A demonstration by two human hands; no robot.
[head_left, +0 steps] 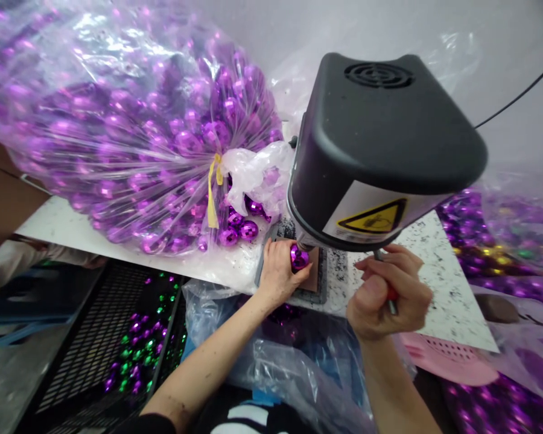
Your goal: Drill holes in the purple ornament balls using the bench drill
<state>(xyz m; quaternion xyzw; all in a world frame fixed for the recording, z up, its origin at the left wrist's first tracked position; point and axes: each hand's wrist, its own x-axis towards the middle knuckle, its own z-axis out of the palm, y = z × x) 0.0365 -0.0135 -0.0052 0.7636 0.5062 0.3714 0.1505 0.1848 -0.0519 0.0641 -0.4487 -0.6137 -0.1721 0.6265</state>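
Purple faceted ball [299, 257] is held between the thumb and fingers of my left hand [280, 271], beneath the spindle of a black machine [384, 126] with a yellow warning label. It rests over a brown pad on the machine's grey base [319, 289]. To the right, my right hand [391, 292] is wrapped round a metal lever [393, 306] with a red part between the fingers. A few loose purple balls [248, 230] lie left of the base.
A big clear bag of purple balls [131, 138], tied with yellow, covers the white table's [452, 301] left side. Below left stands a black crate [72, 355] with green and purple beads. A pink basket [452, 358] is at lower right; another person's sleeve [9, 262] shows at far left.
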